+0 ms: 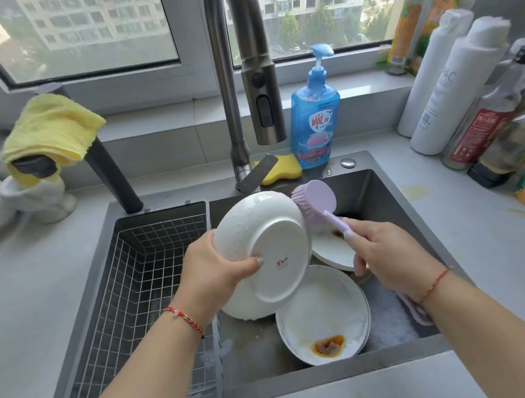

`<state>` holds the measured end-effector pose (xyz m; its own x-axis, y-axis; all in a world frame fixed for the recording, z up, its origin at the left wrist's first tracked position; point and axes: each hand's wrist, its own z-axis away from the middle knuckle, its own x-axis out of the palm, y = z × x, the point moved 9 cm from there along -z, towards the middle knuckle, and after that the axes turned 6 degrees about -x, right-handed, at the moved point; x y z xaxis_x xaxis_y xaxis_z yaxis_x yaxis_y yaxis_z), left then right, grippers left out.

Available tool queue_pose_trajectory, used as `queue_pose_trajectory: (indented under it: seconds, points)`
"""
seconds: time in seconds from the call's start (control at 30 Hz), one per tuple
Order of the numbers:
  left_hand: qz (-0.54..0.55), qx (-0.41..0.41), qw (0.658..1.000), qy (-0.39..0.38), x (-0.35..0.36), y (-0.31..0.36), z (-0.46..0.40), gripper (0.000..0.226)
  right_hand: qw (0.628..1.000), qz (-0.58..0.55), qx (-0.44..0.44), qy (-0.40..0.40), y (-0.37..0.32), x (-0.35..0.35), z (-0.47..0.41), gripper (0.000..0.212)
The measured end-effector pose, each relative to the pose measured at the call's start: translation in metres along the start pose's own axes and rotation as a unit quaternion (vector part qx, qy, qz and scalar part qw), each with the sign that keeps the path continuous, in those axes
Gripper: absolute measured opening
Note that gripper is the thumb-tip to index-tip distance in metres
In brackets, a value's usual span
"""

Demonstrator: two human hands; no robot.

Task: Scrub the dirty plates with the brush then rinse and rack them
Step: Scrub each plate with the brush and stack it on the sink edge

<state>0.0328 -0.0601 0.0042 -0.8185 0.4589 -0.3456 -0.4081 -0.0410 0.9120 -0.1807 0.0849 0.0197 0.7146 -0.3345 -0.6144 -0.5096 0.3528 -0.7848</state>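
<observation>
Held plate (261, 249): white, round, tilted on edge over the sink (377, 188), underside facing the camera; wet with droplets; small red maker's mark on the base, too small to read.
Left hand (212, 273): grips the held plate at its left rim, thumb curled onto the underside.
Brush (317, 202): lilac, round head, bristles touching the held plate's far right rim.
Right hand (386, 251): fingers curled round the brush handle.
Near plate (323, 314): white, lying in the sink, brown sauce smear at its near edge.
Far plate (334, 249): white, partly hidden behind the held plate and right hand, brown stain showing.
Rack (140, 273): wire basket in the sink's left half.
Soap bottle (315, 114): blue pump bottle, far right of the tap (234, 106); red and white label in Chinese characters.
Sponge (281, 170): yellow, just beside the soap bottle.
White bottle (454, 86): far right counter, letters "PAC" readable.
</observation>
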Motion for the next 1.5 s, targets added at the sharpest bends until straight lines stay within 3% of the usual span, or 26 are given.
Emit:
queue_pose_trajectory:
  seconds: [0.1, 0.23, 0.3, 0.37, 0.47, 0.6, 0.7, 0.8, 0.87, 0.97, 1.07, 1.23, 1.33, 1.5]
  points:
    - [-0.011, -0.003, 1.0, 0.011, 0.008, -0.006, -0.002, 0.045, 0.997, -0.007, -0.075, -0.007, -0.041, 0.015, 0.018, 0.044]
    - [0.027, -0.019, 0.999, 0.022, 0.014, -0.015, -0.002, 0.047, 0.986, 0.073, -0.13, -0.072, -0.074, 0.045, 0.039, 0.049]
    - [0.021, 0.0, 0.999, 0.026, 0.01, -0.014, 0.001, 0.046, 0.994, 0.055, -0.096, -0.026, -0.058, 0.025, 0.028, 0.049]
    - [0.029, 0.013, 0.999, 0.033, 0.003, -0.012, 0.004, 0.046, 1.0, 0.005, -0.005, 0.004, -0.026, 0.005, 0.014, 0.044]
    - [0.042, 0.018, 0.998, 0.036, -0.002, -0.012, 0.004, 0.049, 0.997, -0.006, 0.069, -0.013, -0.001, 0.002, 0.01, 0.04]
    - [0.045, 0.015, 0.998, 0.034, 0.005, -0.013, 0.0, 0.044, 0.997, -0.033, -0.055, -0.041, -0.06, 0.021, 0.027, 0.041]
    - [0.074, 0.001, 0.997, 0.033, 0.012, -0.018, -0.002, 0.045, 0.991, 0.061, -0.105, -0.062, -0.075, 0.038, 0.036, 0.043]
    - [0.072, 0.005, 0.997, 0.039, 0.008, -0.019, 0.001, 0.049, 0.998, -0.003, -0.058, -0.038, -0.052, 0.022, 0.024, 0.038]
    - [0.092, 0.001, 0.995, 0.044, 0.003, -0.024, 0.003, 0.048, 0.993, -0.107, 0.057, -0.016, -0.01, 0.018, 0.017, 0.032]
    - [0.131, -0.005, 0.989, 0.069, -0.004, -0.03, 0.006, 0.053, 0.933, -0.293, 0.209, -0.005, 0.037, 0.047, 0.027, 0.025]
    - [0.196, -0.021, 0.976, 0.088, 0.0, -0.036, 0.011, 0.05, 0.902, -0.366, 0.225, 0.048, 0.05, 0.068, 0.027, 0.02]
    - [0.309, -0.03, 0.946, 0.094, 0.019, -0.043, 0.022, 0.062, 0.881, -0.41, 0.227, 0.063, 0.059, 0.098, 0.017, 0.064]
    - [0.323, -0.03, 0.941, 0.092, 0.025, -0.045, 0.028, 0.066, 0.866, -0.448, 0.218, 0.05, 0.06, 0.105, 0.017, 0.063]
    - [0.329, -0.042, 0.94, 0.073, 0.022, -0.05, 0.032, 0.08, 0.903, -0.391, 0.179, 0.002, 0.058, 0.088, 0.008, 0.055]
